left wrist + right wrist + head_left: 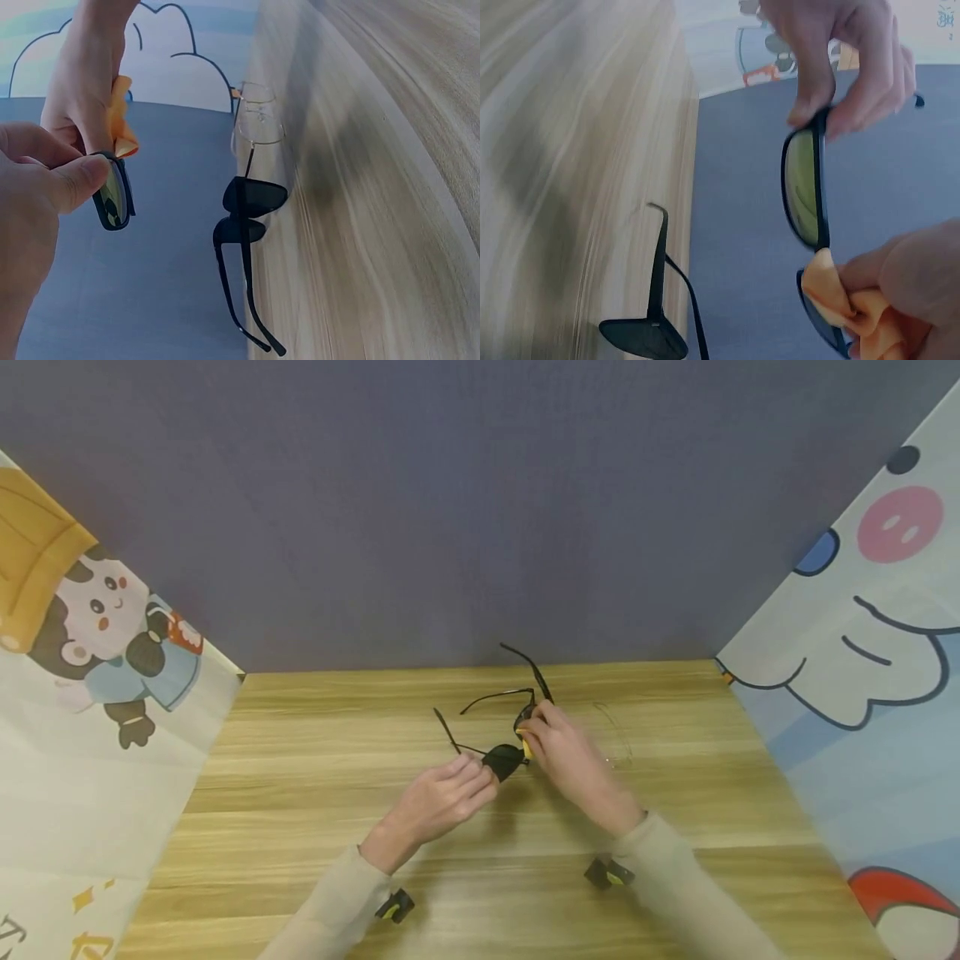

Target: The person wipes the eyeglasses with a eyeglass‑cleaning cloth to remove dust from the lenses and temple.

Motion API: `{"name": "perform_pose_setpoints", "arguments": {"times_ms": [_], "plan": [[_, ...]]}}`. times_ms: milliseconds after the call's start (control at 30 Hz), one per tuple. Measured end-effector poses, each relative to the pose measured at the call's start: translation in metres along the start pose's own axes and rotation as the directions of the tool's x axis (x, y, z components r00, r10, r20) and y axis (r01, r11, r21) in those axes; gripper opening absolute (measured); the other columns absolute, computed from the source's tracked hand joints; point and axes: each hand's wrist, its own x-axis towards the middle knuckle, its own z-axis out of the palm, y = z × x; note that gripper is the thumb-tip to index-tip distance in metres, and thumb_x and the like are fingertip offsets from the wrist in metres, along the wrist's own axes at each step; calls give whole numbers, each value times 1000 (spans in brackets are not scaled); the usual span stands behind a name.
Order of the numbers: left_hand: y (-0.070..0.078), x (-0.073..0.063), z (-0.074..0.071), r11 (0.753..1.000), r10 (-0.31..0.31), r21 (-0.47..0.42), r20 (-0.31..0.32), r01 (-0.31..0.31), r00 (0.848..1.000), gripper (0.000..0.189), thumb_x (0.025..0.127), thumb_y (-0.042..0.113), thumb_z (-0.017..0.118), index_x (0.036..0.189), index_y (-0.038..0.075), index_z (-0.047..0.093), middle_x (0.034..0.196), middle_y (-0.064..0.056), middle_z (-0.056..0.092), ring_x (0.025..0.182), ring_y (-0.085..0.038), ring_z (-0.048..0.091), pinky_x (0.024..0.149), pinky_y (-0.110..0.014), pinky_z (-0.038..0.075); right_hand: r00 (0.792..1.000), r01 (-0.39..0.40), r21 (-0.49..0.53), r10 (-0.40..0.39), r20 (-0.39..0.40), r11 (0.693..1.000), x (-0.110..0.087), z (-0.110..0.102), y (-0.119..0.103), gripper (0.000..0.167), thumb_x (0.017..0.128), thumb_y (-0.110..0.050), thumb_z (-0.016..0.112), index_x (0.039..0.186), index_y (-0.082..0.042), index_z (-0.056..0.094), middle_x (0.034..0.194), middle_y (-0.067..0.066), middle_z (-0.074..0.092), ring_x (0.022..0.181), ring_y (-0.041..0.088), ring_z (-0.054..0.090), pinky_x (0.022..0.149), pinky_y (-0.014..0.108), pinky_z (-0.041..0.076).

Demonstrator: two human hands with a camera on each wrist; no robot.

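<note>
Between both hands, raised off the table, is a pair of black-framed sunglasses [802,187] with greenish reflections on a lens. My left hand [450,793] pinches its outer end between thumb and fingers. My right hand [562,752] grips a bunched orange cloth [877,322] around the other lens, which the cloth partly covers. A second pair of black sunglasses [255,196] lies on the table beyond the hands, its temples unfolded. Beside that pair, to the right, rest thin wire-rimmed glasses [259,131] with clear lenses, faint in the head view.
The wood-grain table [300,860] runs back to a plain grey-blue panel [480,510]. Cartoon-printed sheets stand at the left [67,760] and right [825,693]. A small black strap piece shows at each sleeve cuff.
</note>
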Motion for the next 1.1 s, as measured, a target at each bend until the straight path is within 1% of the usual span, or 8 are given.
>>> {"name": "perform_pose_setpoints", "arguments": {"times_ms": [100,233,433,567,700,900,1000,1100], "plan": [[0,0,1,1000,2,5,-1,-1,1000,32,102,-4,45,101,15,70,101,3,74,95,-12,66,100,-26,54,1000,-13,23,13,5,1000,-1,0,-3,10,95,-4,73,102,3,75,98,9,60,83,19,60,68,28,59],[0,1,2,1000,0,1,-9,0,1000,33,102,-3,43,101,15,71,101,3,73,95,-12,66,99,-26,55,999,-43,31,43,-13,999,-2,0,-3,10,94,-3,73,102,4,75,98,10,60,86,21,61,71,30,60],[2,1,2,1000,-5,-26,-25,4,1000,33,101,-3,45,98,16,71,99,4,74,93,-11,67,98,-25,55,991,-130,-24,129,-28,991,-3,0,2,10,95,-3,73,101,5,76,96,10,58,74,21,63,58,29,58],[3,-1,2,999,-12,-30,-31,11,999,32,101,-3,45,97,16,71,98,4,74,93,-11,67,98,-26,55,987,-159,-41,158,-30,986,-3,-2,4,11,95,-4,73,102,5,76,96,10,59,78,23,64,60,31,59],[3,-1,2,999,-14,-30,-34,13,999,33,101,-3,45,98,16,72,98,3,74,93,-11,67,98,-26,55,989,-145,-39,144,-34,989,-3,-3,4,12,95,-4,73,102,5,75,97,11,59,81,24,64,64,33,61],[3,-2,2,999,-16,-31,-44,15,999,32,101,-3,45,97,16,72,97,3,74,92,-11,66,97,-27,56,994,-107,-45,106,-31,993,-4,-1,4,11,94,-6,75,98,4,75,95,10,59,79,22,62,63,31,59],[3,-3,3,999,-16,-30,-44,15,999,32,101,-3,45,97,16,72,98,3,74,93,-12,67,97,-27,56,997,-71,-29,70,-19,997,-5,1,1,10,93,-6,77,98,3,75,94,9,59,78,20,62,64,29,59],[4,-3,5,999,-19,-28,-47,18,999,33,102,-3,45,98,16,72,98,3,74,93,-12,67,98,-27,56,999,-53,4,53,-9,999,-7,3,-3,10,92,-4,77,99,3,76,94,8,59,78,19,61,63,28,58]]}}
